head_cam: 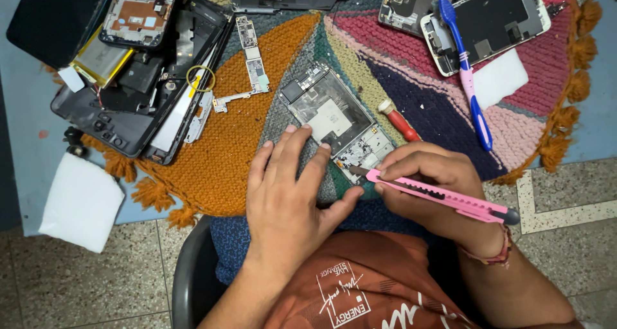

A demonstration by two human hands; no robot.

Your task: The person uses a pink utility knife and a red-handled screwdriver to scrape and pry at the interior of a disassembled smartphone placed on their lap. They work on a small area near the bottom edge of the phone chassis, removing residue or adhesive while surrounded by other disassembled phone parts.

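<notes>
Two hands work one opened phone frame (334, 120) on the crocheted mat (257, 142): your left hand (292, 191) lies flat, fingers spread, pinning it; your right hand (427, 184) grips a pink utility knife (440, 197), tip at the frame's near corner, long axis running right. Speckled floor (96, 284) lies below.

blue-and-pink toothbrush (468, 78), red-handled screwdriver (400, 121), white foam pads (81, 202) — loose circuit board (253, 55) on the knitted mat (244, 149)

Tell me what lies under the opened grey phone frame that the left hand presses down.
Under the opened grey phone frame lies the round multicoloured knitted mat. The left hand covers its near corner, so the mat beneath there cannot be seen.
</notes>
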